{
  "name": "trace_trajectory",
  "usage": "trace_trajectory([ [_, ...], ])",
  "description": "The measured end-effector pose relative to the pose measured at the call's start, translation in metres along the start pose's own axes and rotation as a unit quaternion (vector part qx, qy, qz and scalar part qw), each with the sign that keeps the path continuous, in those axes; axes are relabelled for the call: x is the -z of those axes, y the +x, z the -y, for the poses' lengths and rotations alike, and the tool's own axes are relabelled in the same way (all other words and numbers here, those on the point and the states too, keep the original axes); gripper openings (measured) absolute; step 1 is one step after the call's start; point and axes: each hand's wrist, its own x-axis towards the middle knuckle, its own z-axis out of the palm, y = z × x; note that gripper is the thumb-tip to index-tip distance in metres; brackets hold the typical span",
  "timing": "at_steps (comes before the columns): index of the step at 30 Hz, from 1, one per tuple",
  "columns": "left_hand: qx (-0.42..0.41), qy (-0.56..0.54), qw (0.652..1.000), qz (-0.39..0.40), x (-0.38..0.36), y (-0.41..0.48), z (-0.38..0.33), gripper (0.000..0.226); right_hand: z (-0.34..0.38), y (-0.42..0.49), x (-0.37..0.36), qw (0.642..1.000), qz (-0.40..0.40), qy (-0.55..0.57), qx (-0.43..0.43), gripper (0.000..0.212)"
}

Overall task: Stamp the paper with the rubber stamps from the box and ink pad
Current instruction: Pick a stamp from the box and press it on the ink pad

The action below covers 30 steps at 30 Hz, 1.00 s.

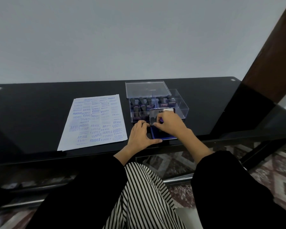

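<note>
Fingers [157, 123] of right hand [169, 124] curled, pinching lower edge of ink pad lid [155, 115], which stands raised over blue ink pad [162, 135]. Purple bit among them; we cannot tell what. Left hand [139, 134] relaxed on desk [40, 104], bracing pad's left side. Stamps [141, 100] upright in clear box [182, 107] just behind pad. Paper [96, 121], crowded with prints, lies to left. We judge step: handling lid. Next move calls for steady pad, lid clear, then stamp fetched from box.
</note>
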Motion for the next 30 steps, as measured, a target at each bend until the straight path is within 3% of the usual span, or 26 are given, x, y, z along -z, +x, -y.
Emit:
trace_trajectory([
  [3, -0.016, 0.006, 1.000, -0.004, -0.001, -0.003, 0.003, 0.088, 0.004, 0.000, -0.013, 0.996, -0.077, -0.015, -0.033, 0.028],
  [10, -0.041, 0.054, 0.998, 0.006, -0.007, -0.007, 0.008, 0.088, 0.005, 0.002, -0.031, 0.989, -0.135, 0.018, -0.062, 0.028],
  [12, -0.044, 0.053, 0.998, 0.006, -0.007, -0.007, 0.009, 0.086, 0.002, 0.005, -0.030, 0.991, -0.132, 0.018, -0.029, 0.027],
  [17, -0.046, 0.040, 0.998, -0.007, -0.007, -0.005, 0.010, 0.084, -0.004, 0.011, -0.023, 0.996, -0.039, 0.040, 0.075, 0.016],
  [26, -0.020, -0.016, 1.000, -0.016, -0.004, -0.003, 0.008, 0.082, 0.000, 0.006, -0.026, 0.998, -0.035, 0.033, 0.037, 0.019],
  [30, -0.047, 0.011, 0.999, -0.022, -0.006, -0.005, 0.009, 0.080, 0.006, 0.002, -0.030, 0.997, -0.079, -0.017, -0.010, 0.029],
])
